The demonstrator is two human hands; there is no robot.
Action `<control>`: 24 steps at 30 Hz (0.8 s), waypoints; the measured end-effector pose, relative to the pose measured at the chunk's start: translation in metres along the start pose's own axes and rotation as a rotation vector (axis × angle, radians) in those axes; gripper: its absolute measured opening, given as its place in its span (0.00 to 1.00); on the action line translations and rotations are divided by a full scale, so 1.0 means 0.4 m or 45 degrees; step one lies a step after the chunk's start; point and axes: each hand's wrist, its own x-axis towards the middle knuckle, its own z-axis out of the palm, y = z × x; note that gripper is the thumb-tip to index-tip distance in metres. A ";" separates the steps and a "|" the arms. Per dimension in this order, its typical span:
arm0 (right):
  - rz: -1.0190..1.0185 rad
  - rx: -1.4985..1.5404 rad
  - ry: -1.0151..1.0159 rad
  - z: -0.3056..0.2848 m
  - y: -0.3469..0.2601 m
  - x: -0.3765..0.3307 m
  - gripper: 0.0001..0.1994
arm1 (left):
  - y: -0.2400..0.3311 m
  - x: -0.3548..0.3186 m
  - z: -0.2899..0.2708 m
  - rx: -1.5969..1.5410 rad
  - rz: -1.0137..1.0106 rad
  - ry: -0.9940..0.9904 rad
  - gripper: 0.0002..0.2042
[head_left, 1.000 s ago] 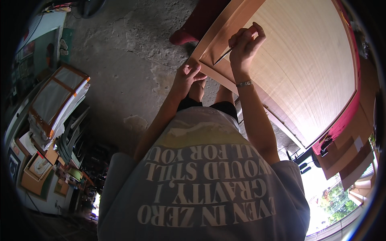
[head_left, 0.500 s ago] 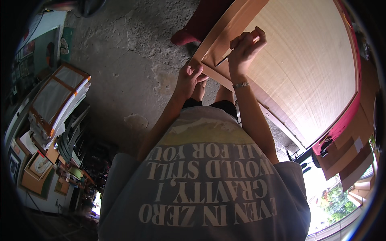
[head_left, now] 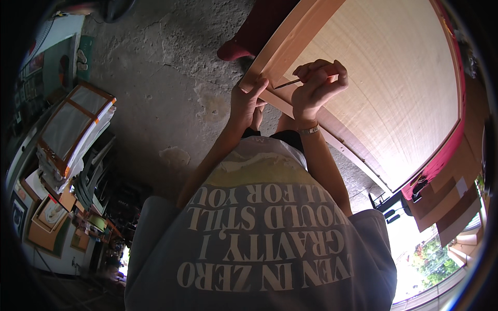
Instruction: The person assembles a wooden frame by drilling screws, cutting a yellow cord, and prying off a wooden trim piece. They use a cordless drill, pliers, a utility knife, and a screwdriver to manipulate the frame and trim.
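Observation:
A large wooden frame (head_left: 282, 46) with a pale plywood panel (head_left: 389, 72) set in it lies tilted in front of me. My left hand (head_left: 246, 104) is closed around the near left corner of the frame, its thumb on top of the wood. My right hand (head_left: 313, 94) grips a screwdriver (head_left: 287, 83) by its reddish handle, above the panel beside that corner. The dark, thin shaft slants down to the left, and its tip is at the inner side of the near rail. Whether a screw sits under the tip is too small to tell.
Rough concrete floor (head_left: 166, 78) spreads to the left. A dark red cloth-like shape (head_left: 244, 44) is just beyond the frame's left edge. Wrapped frames (head_left: 67, 124) and stacked pictures lean at the far left. Pink material (head_left: 441, 160) and brown boards (head_left: 446, 202) border the right side.
My right hand has turned and shifted slightly down, so the screwdriver lies at a flatter angle. My left thumb has slid further over the corner, and the frame has shifted slightly.

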 end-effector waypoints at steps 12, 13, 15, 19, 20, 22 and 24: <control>-0.092 -0.075 -0.046 0.003 -0.011 -0.004 0.17 | 0.014 -0.013 0.033 -0.059 0.035 0.087 0.21; -0.099 -0.096 -0.038 0.003 -0.012 -0.003 0.17 | 0.015 -0.014 0.035 -0.057 0.038 0.092 0.21; -0.120 -0.091 -0.028 0.003 -0.012 0.002 0.17 | 0.018 -0.017 0.034 -0.031 0.036 0.096 0.22; -0.195 -0.067 -0.070 0.006 -0.009 0.005 0.16 | 0.020 -0.011 0.029 0.004 0.029 0.084 0.24; -0.155 -0.078 -0.035 0.006 -0.008 0.005 0.16 | 0.018 -0.011 0.030 -0.004 0.018 0.086 0.24; -0.106 -0.117 0.000 0.008 -0.004 0.006 0.16 | 0.012 -0.009 0.032 0.027 0.041 0.088 0.25; -0.107 -0.096 -0.021 0.009 0.002 0.008 0.15 | 0.007 -0.009 0.033 0.039 0.050 0.104 0.26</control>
